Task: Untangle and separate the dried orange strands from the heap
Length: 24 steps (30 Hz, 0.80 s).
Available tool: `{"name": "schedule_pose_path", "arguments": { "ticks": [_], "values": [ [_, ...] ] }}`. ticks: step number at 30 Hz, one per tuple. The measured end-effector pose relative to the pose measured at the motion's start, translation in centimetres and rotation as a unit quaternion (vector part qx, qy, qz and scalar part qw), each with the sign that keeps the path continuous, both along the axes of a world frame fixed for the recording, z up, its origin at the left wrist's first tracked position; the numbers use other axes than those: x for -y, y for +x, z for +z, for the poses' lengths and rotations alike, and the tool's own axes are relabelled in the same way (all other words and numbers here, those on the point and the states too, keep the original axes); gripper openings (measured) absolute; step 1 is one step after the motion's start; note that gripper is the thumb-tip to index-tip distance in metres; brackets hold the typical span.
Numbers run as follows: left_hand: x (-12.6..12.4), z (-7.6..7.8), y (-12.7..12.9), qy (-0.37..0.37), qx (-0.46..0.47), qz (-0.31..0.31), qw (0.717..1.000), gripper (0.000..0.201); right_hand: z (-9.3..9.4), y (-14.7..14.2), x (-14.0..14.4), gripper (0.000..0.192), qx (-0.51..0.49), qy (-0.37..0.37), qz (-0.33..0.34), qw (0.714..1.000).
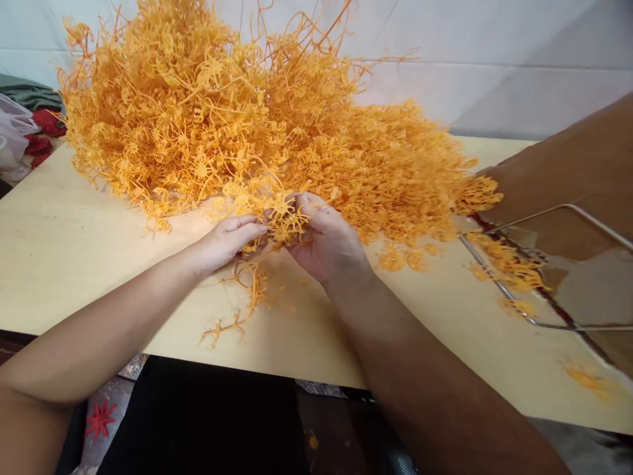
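Observation:
A large heap of orange, star-shaped plastic-looking flower pieces [188, 112] on thin stems covers the back of the table. At its front edge, my left hand [230, 241] pinches a small cluster of these orange flower pieces [287, 221]. My right hand [329, 241] is closed round the other side of the same cluster, its fingertips partly hidden behind it. A loose orange stem strand [254, 287] trails on the table below my hands.
The pale table [89, 264] meets a white wall [494, 59]. To the right lie a brown cardboard box [568, 158] and a bent metal wire frame [499, 284], with orange bits over it. Red and white cloth-like items [47, 122] sit far left. A red star piece [99, 419] lies below.

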State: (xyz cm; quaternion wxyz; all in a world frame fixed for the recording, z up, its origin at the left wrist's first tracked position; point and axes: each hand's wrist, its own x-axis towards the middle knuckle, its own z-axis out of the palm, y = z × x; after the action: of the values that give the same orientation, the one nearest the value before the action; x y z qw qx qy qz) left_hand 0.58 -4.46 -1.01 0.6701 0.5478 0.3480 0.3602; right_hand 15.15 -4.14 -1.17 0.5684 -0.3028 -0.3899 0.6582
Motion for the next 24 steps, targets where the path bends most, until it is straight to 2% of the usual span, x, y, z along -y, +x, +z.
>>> {"name": "schedule_pose_path", "arguments": {
  "ticks": [6, 10, 13, 16, 18, 20, 24],
  "values": [
    [-0.1, -0.2, 0.0, 0.034, -0.001, -0.034, 0.999, 0.018, -0.1, 0.0, -0.1, 0.016, 0.009, -0.011, -0.009, 1.000],
    [0.0, 0.1, -0.2, 0.042, 0.006, -0.082, 0.996, 0.016, 0.2, -0.4, 0.2, 0.019, 0.015, -0.049, 0.004, 0.999],
    [0.2, 0.6, -0.6, 0.030, -0.012, -0.153, 0.988, 0.016, 1.1, -0.3, 0.7, 0.023, 0.008, -0.096, 0.049, 0.994],
    [0.3, 0.9, -1.0, 0.014, -0.019, -0.203, 0.979, 0.015, 2.1, 0.5, 1.0, 0.028, 0.024, -0.072, 0.105, 0.992],
    [0.3, 0.8, -1.1, 0.001, -0.006, -0.186, 0.982, 0.016, 2.5, 1.0, 1.1, 0.030, 0.042, -0.021, 0.097, 0.994],
    [0.1, 0.7, -1.0, -0.017, -0.007, -0.136, 0.991, 0.014, 2.3, 1.0, 1.0, 0.030, 0.056, 0.008, 0.070, 0.996],
    [-0.2, 0.4, -0.5, -0.064, -0.024, -0.036, 0.997, 0.005, 1.2, 0.3, 0.8, 0.022, 0.069, 0.002, 0.055, 0.996]
  ]
}}
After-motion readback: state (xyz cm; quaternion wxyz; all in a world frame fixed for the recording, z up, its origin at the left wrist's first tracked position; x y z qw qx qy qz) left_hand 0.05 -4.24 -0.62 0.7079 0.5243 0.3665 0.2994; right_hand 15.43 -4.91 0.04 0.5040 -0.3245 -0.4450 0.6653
